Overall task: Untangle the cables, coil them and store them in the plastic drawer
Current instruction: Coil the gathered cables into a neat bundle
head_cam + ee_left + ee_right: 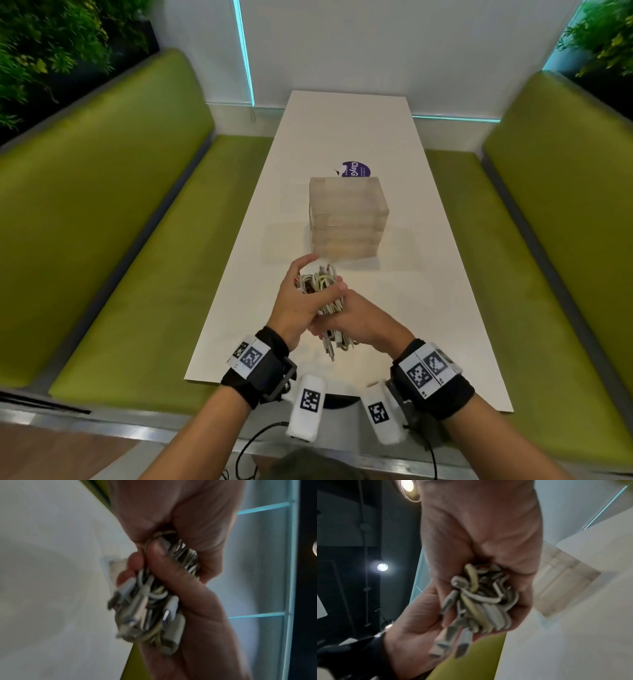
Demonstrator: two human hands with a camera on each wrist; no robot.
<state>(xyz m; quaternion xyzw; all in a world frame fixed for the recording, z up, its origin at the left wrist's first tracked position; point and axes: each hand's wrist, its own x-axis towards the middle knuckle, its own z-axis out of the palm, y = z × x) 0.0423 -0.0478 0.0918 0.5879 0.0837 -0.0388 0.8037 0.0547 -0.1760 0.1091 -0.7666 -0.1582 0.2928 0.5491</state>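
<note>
A tangled bundle of white and yellowish cables (325, 281) is held above the near part of the white table (404, 281). My left hand (298, 301) holds it from the left, thumb across the strands and forefinger raised. My right hand (363, 318) grips the lower part from the right. Several plugs (331, 347) dangle below the hands. The translucent plastic drawer unit (347, 219) stands just beyond, its drawers closed. In the left wrist view the cables (147, 608) and plugs sit between both hands. In the right wrist view the bundle (481, 601) fills my right hand (479, 527), with the left hand (412, 622) beneath.
A round purple sticker (356, 169) lies on the table behind the drawer unit. Green padded benches (137, 240) (534, 260) run along both long sides of the table. A white wall with teal light strips closes the far end.
</note>
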